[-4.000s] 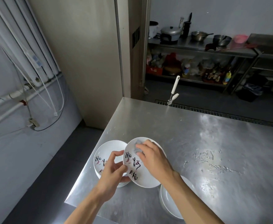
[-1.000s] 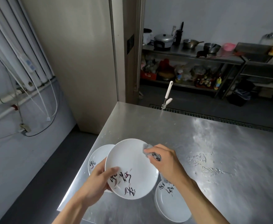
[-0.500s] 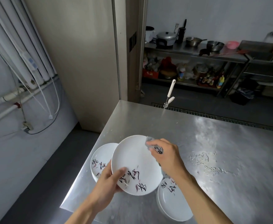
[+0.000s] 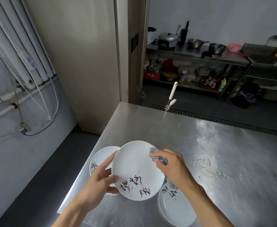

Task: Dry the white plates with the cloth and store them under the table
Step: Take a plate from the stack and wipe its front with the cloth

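A white plate with black and red writing is held tilted above the steel table. My left hand grips its left rim, thumb on the face. My right hand holds a grey cloth bunched against the plate's upper right rim. Another white plate lies on the table behind my left hand, partly hidden. A third white plate lies under my right forearm near the front edge.
The table's left edge and front left corner are close to the plates, with dark floor beyond. Water marks spot the table to the right. A white-handled tool stands at the far edge. Shelves with pots line the back wall.
The held plate has turned in my left hand, so the writing has shifted along its lower rim. My right hand with the cloth stays at the upper right rim.
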